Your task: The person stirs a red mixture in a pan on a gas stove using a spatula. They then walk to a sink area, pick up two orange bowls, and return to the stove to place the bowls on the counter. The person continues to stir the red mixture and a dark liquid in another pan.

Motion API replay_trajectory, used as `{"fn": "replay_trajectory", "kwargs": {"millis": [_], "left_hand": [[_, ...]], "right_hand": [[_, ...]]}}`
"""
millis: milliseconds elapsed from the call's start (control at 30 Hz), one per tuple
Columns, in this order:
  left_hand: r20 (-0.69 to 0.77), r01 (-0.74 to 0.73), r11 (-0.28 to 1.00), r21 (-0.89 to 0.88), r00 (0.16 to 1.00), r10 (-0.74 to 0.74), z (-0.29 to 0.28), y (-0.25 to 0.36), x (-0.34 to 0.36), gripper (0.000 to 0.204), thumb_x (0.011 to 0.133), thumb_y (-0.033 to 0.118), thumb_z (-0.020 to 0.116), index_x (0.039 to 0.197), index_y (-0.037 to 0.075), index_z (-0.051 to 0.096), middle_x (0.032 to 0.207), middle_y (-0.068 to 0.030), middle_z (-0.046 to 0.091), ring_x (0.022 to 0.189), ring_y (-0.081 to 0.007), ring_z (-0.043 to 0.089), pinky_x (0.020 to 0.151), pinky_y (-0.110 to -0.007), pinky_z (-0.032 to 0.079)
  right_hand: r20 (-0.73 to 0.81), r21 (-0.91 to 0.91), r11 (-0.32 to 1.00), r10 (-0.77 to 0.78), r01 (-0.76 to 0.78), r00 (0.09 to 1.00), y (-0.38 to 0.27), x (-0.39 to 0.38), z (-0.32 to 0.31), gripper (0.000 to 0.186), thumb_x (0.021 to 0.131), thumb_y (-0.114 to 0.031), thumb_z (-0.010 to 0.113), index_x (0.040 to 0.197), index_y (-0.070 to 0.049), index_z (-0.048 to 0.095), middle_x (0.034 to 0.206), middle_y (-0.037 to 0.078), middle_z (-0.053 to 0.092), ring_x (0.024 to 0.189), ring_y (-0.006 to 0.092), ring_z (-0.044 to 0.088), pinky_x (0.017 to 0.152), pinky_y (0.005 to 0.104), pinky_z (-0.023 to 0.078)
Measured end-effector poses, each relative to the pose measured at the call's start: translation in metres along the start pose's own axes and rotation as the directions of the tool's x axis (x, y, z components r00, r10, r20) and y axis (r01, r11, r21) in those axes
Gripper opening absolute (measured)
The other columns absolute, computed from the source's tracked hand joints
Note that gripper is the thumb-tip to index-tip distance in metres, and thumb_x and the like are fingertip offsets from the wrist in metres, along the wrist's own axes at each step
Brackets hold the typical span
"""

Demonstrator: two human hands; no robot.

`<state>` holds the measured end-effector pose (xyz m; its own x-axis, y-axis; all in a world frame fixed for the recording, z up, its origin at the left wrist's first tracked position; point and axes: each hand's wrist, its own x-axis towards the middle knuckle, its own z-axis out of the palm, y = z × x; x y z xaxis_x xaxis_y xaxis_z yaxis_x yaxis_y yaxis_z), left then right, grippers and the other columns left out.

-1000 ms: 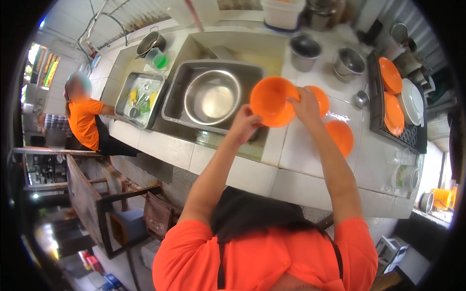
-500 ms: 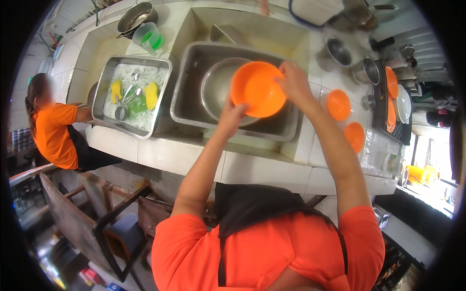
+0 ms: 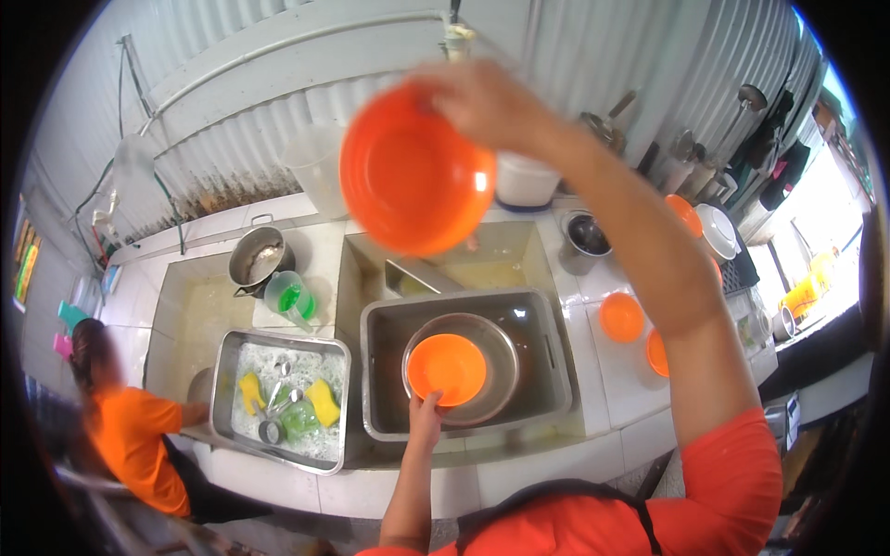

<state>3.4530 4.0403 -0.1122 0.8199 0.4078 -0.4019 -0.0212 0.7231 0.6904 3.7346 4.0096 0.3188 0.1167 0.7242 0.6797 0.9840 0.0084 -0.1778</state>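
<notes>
My right hand (image 3: 477, 104), raised high in front and closed, grips the rim of an orange bowl (image 3: 403, 176) whose inside faces me; it is somewhat blurred. Lower down, the fingers of my left hand (image 3: 426, 417) close on the near rim of a second orange bowl (image 3: 447, 366). That bowl sits in or just over a round steel bowl (image 3: 505, 366); contact between them cannot be told. Around the steel bowl is a grey rectangular basin (image 3: 562, 394) holding dark water, set in the tiled sink.
Left of the basin, a metal tray (image 3: 341, 398) holds suds, yellow sponges and utensils. Behind it stand a green-tinted jug (image 3: 289, 298) and a dark pot (image 3: 260, 252). Orange bowls (image 3: 621, 318) lie on the right counter near a steel pot (image 3: 584, 246). A person in orange (image 3: 139, 435) works at far left.
Two orange bowls show separately now, where one was visible in both hands. My right hand has lifted one up and away; the left keeps the other low. The view has tilted up toward the wall.
</notes>
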Motion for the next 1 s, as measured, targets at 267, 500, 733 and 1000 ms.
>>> {"fn": "replay_trajectory", "kwargs": {"millis": [267, 500, 733, 1000], "left_hand": [[-0.005, 0.113, 0.993, 0.019, 0.994, -0.112, 0.000, -0.012, 0.018, 0.045, 0.089, 0.012, 0.056, 0.132, 0.004, 0.044, 0.117, -0.0103, 0.059, 0.102, -0.0230, 0.062, 0.083, -0.037, 0.055], [0.193, 0.143, 0.878, 0.456, 0.948, -0.255, 0.070, -0.015, 0.179, 0.040, 0.092, 0.015, 0.048, 0.128, -0.003, 0.049, 0.115, -0.0199, 0.062, 0.094, -0.0322, 0.068, 0.074, -0.043, 0.059], [0.591, -0.562, -0.416, 0.715, 0.804, -0.070, 0.192, 0.021, 0.249, 0.037, 0.094, 0.022, 0.042, 0.128, 0.011, 0.051, 0.113, -0.0197, 0.062, 0.095, -0.0392, 0.064, 0.083, -0.048, 0.052], [0.685, -0.621, -0.451, 0.642, 0.728, -0.028, 0.177, 0.084, 0.166, 0.045, 0.091, 0.015, 0.044, 0.136, 0.018, 0.045, 0.099, -0.0173, 0.065, 0.085, -0.0381, 0.064, 0.076, -0.047, 0.052]], "right_hand": [[0.169, 0.654, 0.565, 0.538, -0.503, 0.825, 0.061, -0.012, -0.052, 0.031, 0.090, -0.003, 0.061, 0.119, 0.003, 0.058, 0.105, 0.010, 0.068, 0.092, 0.0182, 0.066, 0.077, 0.0310, 0.055], [0.104, 0.748, 0.401, 0.715, -0.528, 0.691, 0.046, -0.217, -0.052, 0.027, 0.088, -0.002, 0.062, 0.115, 0.002, 0.060, 0.106, 0.008, 0.067, 0.094, 0.0167, 0.065, 0.086, 0.0295, 0.051], [0.198, 0.252, 0.156, 0.958, -0.955, 0.209, -0.002, -0.414, -0.033, 0.039, 0.081, -0.001, 0.057, 0.120, 0.001, 0.060, 0.109, 0.008, 0.065, 0.100, 0.0147, 0.060, 0.087, 0.0288, 0.047], [0.462, -0.049, 0.275, 0.858, -0.960, 0.222, 0.054, -0.448, 0.097, 0.034, 0.084, -0.012, 0.053, 0.114, 0.002, 0.062, 0.102, 0.021, 0.067, 0.095, 0.0326, 0.065, 0.084, 0.0379, 0.049]]}}
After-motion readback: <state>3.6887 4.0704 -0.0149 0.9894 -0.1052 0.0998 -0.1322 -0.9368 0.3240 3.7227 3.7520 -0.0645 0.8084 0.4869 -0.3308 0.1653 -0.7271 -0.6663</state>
